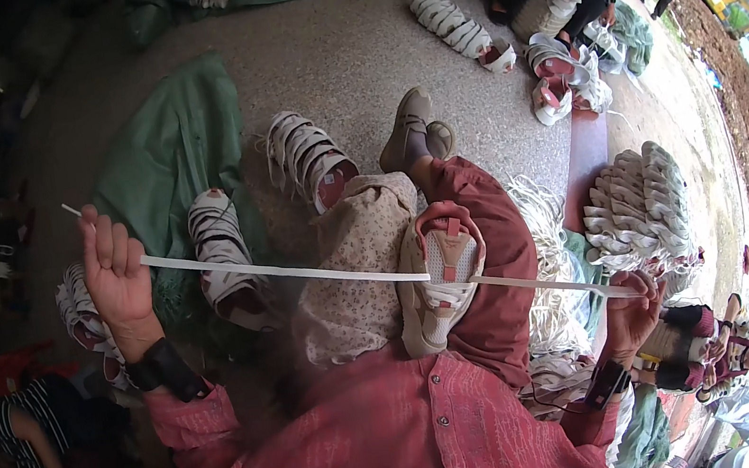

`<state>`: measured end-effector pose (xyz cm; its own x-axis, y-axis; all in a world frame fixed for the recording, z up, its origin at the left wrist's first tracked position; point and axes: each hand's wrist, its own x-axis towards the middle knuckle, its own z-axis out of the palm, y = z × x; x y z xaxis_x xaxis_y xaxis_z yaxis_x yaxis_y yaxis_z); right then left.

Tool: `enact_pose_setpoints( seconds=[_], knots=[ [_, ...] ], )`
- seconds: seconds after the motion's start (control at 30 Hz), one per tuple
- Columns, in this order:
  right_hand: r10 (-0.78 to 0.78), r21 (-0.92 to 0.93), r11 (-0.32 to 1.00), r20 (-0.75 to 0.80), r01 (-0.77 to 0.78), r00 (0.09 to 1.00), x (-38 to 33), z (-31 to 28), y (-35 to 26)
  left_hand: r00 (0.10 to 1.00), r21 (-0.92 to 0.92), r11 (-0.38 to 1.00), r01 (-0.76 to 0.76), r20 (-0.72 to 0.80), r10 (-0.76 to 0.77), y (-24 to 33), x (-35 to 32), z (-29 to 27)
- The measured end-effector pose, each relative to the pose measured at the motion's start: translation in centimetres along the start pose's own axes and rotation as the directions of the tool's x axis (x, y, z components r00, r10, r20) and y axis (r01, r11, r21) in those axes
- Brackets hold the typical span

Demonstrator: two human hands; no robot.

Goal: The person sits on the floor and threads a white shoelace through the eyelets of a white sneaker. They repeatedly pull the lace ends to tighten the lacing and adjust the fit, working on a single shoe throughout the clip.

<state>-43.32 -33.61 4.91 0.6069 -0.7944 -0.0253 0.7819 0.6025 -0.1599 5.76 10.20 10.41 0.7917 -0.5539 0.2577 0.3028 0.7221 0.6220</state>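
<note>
A beige and white shoe (420, 309) with a red lining rests on my lap, over a floral cloth (356, 237) and my dark red trousers (487, 218). One flat white shoelace (284, 269) crosses the shoe's front and stretches out nearly straight to both sides. My left hand (120, 274), raised at the left, is closed round one length, and the lace's tip pokes out above the fist. Far to the right, my right hand (633, 317) pinches the other length between closed fingers. Neither hand touches the shoe itself.
Rows of nested shoes stand on the floor ahead, one row (301, 153) near my feet and another (221, 246) by a green sheet (174, 138). A bundle of white laces (543, 239) lies right of my leg, before a shoe stack (639, 206). Other people sit nearby.
</note>
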Motion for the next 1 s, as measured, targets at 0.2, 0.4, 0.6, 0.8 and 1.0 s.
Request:
enact_pose_setpoints(
  seconds=[0.2, 0.4, 0.6, 0.8, 1.0],
  knots=[
    [-0.2, -0.069, 0.979, -0.083, 0.194, 0.976, -1.0, -3.2, -7.3, 0.983, 0.905, 0.425, 0.022, 0.058, -0.175, -10.6, -0.6, 6.5],
    [-0.111, -0.18, 0.978, -0.033, 0.103, 0.993, -2.0, -7.1, -13.2, 0.741, 0.805, 0.38, -0.456, 0.58, -0.339, -22.4, -2.9, 8.8],
    [-0.095, -0.759, 0.648, -0.166, -0.066, 0.982, -1.0, -4.9, -3.6, 0.667, 0.772, 0.107, -0.627, 0.602, -0.438, -25.7, -3.7, 10.5],
    [0.164, -0.891, 0.337, -0.262, -0.304, 0.951, -0.1, -0.8, 6.7, 0.632, 0.763, 0.066, -0.643, 0.576, -0.519, -27.1, -3.1, 11.0],
    [0.27, -0.937, 0.022, -0.331, -0.35, 0.904, -0.5, 0.7, 12.8, 0.806, 0.926, 0.367, -0.09, 0.284, -0.519, -27.6, -4.6, 9.6]
  ],
)
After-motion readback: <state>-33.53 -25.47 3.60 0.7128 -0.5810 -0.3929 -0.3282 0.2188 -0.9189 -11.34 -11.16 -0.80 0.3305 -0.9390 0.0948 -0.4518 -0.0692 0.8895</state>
